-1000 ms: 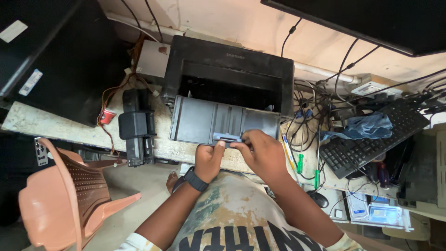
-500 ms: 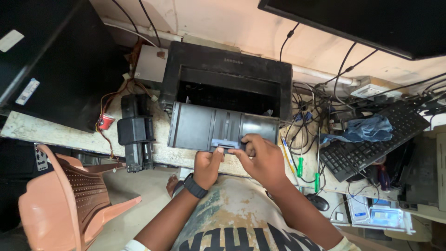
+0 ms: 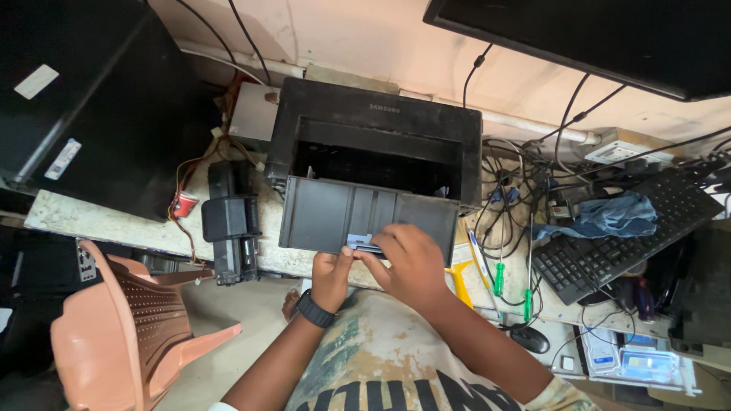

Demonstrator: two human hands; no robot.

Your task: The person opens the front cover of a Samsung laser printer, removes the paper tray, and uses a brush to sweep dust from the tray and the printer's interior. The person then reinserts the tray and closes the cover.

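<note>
Tray: dark grey plastic printer tray (image 3: 365, 217), likely light, stiff; best gripped at near edge.
Left hand (image 3: 332, 275): fingers pinched the tray's small slider (image 3: 359, 243).
Right hand (image 3: 411, 262): fingers pressed there, curled.

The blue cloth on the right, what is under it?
The blue cloth lies on the far end of a black keyboard, covering some keys. Cables run beside it; anything else beneath is hidden.

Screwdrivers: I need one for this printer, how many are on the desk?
2, both green-handled: one screwdriver right of the yellow tool, the other further right near the keyboard. Cables may hide more.
</note>
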